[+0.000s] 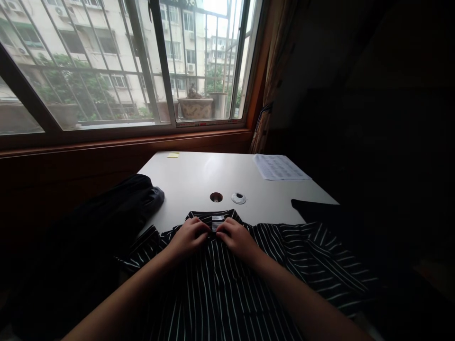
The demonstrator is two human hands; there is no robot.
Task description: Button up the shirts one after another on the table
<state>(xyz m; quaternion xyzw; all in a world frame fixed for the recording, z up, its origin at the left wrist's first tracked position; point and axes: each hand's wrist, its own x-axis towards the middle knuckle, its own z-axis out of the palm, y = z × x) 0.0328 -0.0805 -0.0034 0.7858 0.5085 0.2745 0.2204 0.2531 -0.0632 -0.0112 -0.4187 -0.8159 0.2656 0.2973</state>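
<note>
Shirt (220,289) lay across the near part of the counter (199,173), collar toward the window (167,71) behind; bundled cloth (121,203) sat along the left edge. Beyond the collar, cable hole (216,197) with cap (238,198) just to its right. Farther back, sticky note (173,155) lay near the left corner, papers (280,167) near the right; planter (195,108) stood outside the window.

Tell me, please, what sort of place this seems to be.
Probably a room in a home, though I cannot be sure: a striped shirt lies on a white table near a barred window.
</note>
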